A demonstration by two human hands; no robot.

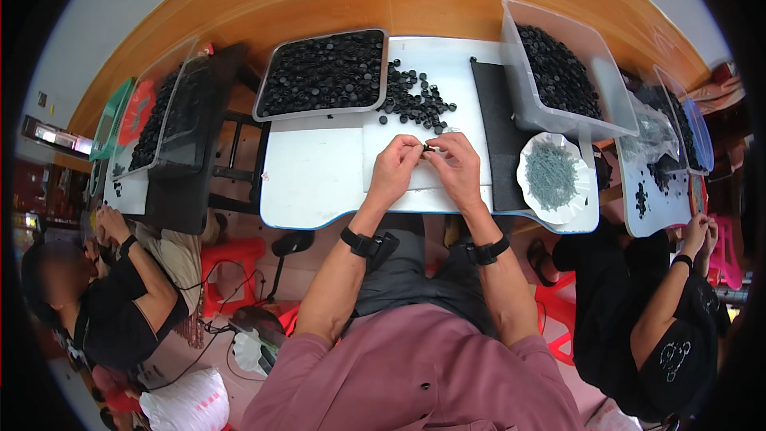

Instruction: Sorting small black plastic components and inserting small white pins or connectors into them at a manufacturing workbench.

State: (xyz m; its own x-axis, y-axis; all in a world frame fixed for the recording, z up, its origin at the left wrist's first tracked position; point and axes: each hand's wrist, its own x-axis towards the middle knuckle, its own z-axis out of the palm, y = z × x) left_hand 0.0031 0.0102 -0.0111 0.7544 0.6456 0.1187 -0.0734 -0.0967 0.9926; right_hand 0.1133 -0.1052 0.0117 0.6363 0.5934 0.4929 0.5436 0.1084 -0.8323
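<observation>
Small black piece [428, 148], as I see it from the head view, sits between the fingertips of my left hand [396, 166] and right hand [456, 169], both closed in a pinch over the white tabletop [311, 172], near the loose black caps [419, 104]. I'd steady it with one hand, work with the other, and keep pressure light. Around it stand a filled tray [386, 72], a clear bin [550, 120], a dark mat [496, 144] and a fluted dish [586, 191] of grey-green bits; co-workers [674, 343] sit either side, above a pinkish floor [275, 279].

Assy wkshop: co-workers [656, 327], bins [562, 121] w/ blk pcs [558, 72]
</observation>
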